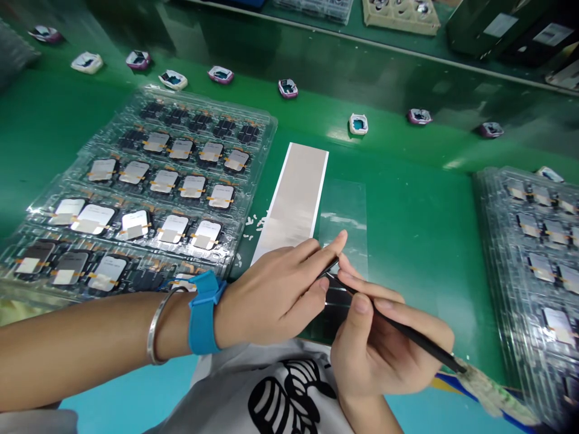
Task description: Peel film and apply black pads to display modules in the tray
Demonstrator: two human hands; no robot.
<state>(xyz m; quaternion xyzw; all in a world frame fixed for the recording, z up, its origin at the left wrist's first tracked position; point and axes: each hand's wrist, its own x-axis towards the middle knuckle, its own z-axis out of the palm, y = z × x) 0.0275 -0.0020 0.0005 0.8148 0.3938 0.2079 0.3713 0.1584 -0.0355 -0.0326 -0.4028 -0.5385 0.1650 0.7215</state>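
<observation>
My left hand (271,292) comes in from the left, back of the hand up, a blue band round its wrist. Its thumb and fingers close on a small dark piece (333,265), mostly hidden. My right hand (393,346) grips slim black tweezers (418,339), whose tip meets the left fingertips. Beneath the hands lie a clear film sheet (346,208) and a dark glossy flat piece (337,307), partly covered. Just beyond the left hand is a white-edged beige strip sheet (296,187), with small white scraps (259,223) beside it.
At left, a clear tray (266,129) holds several small screen modules (165,181). Stacked clear trays (497,241) with similar parts stand at right. Small white and purple watch-like cases (358,124) line the back of the green bench (416,223). A shelf (316,36) runs behind.
</observation>
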